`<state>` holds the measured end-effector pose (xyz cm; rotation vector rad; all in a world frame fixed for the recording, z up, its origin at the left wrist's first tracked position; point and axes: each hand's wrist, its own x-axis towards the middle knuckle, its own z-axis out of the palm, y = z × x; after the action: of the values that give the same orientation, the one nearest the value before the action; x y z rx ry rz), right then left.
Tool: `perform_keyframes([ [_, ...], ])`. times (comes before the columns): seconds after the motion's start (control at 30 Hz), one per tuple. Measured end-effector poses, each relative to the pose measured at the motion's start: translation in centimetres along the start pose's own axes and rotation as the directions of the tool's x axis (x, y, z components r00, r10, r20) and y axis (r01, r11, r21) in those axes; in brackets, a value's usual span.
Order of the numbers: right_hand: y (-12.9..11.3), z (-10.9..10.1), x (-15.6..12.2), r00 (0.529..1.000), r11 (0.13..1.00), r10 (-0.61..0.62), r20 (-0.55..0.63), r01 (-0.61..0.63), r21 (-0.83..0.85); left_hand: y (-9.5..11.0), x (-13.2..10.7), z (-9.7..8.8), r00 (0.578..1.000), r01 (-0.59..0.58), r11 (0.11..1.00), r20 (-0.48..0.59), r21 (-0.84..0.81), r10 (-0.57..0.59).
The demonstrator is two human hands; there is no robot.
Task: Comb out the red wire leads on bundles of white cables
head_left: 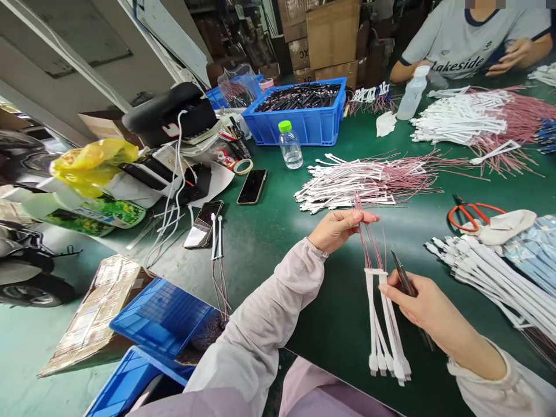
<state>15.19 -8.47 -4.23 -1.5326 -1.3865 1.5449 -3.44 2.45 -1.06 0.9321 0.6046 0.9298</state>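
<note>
My left hand (335, 230) pinches the thin pinkish wires at the upper end of a small white cable harness (372, 324). Its flat white leads hang toward me over the table edge side, ending in white connectors. My right hand (430, 307) is closed around dark tweezers (403, 273), tips pointing up and away. The thumb of that hand also presses on the white leads just below the crosspiece where wires meet leads. Beyond my left hand lies a loose pile of similar harnesses (343, 182), white ends to the left and pink wires to the right.
Finished-looking white cables (482, 278) and orange-handled pliers (475, 214) lie at right. A capped bottle (290, 147), phone (252, 187) and blue bin (295, 130) of black parts stand farther back. Across the table (269, 243) sits a person (469, 46). Blue crates (165, 318) are at lower left.
</note>
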Motion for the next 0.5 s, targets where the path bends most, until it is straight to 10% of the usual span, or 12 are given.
perform_keyframes([
  [0.2, -0.6, -1.7, 0.0, 0.985, 0.987, -0.116, -0.127, 0.101, -0.122, 2.0, 0.4, -1.6, 0.983, -0.106, 0.976, -0.166, -0.192, 0.075],
  [0.3, -3.1, -3.4, -1.0, 0.863, 0.915, -0.311, -0.398, 0.158, -0.371, 2.0, 0.8, -2.6, 0.944, -0.149, 0.916, -0.329, -0.372, 0.020],
  [0.4, -5.0, -3.8, -1.8, 0.605, 0.638, -0.700, -0.380, 0.292, -0.712, -0.7, 0.7, -1.6, 0.949, 0.293, 0.906, -0.023, -0.305, -0.315],
  [0.5, -4.8, -3.5, -2.0, 0.495, 0.282, -0.869, 0.010, 0.511, -0.812, -4.0, 0.0, 1.3, 0.717, 0.667, 0.742, 0.329, -0.070, -0.614],
])
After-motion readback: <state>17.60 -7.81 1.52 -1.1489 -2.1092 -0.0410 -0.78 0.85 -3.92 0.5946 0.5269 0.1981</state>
